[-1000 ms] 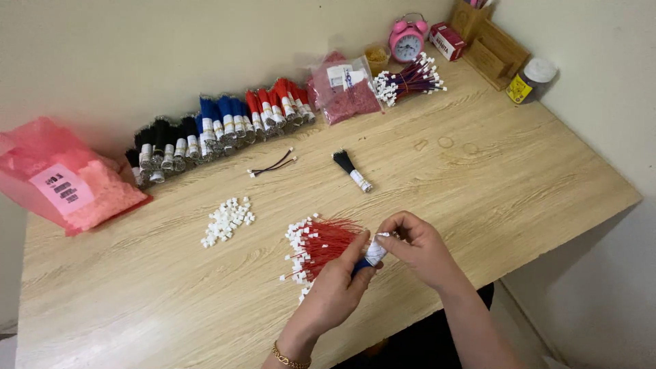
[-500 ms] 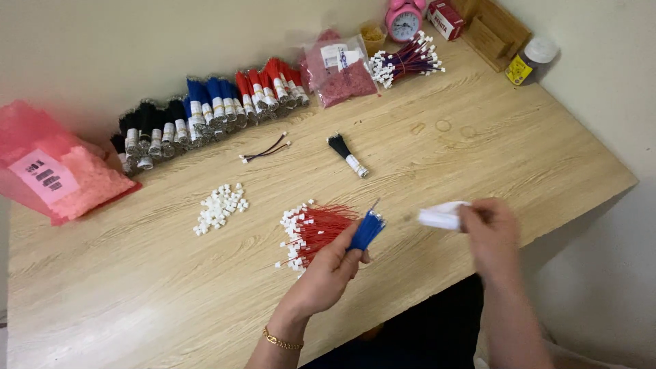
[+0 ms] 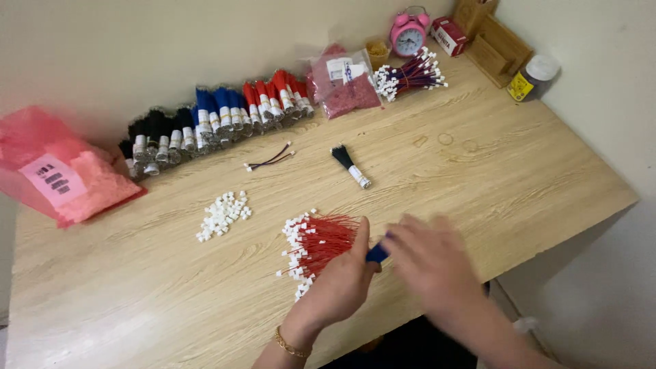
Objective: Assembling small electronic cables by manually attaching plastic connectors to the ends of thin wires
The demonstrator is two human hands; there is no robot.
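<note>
Wooden table (image 3: 478, 171): left hand (image 3: 339, 285) grips blue wire bundle (image 3: 376, 253); right hand (image 3: 427, 263) blurred.

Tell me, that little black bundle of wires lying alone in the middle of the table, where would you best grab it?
Probably at the pale wrapped band near the lower end of the black wire bundle. There the strands are bound tight, while the upper end fans out loosely. It lies flat and slanted on the wooden table with free space around it, so come from above, with the grip closing across its narrow width.

2 hands (image 3: 383, 270), 1 alarm clock (image 3: 408, 33), 2 pink bags (image 3: 61, 181), 1 jar (image 3: 533, 76).
</note>
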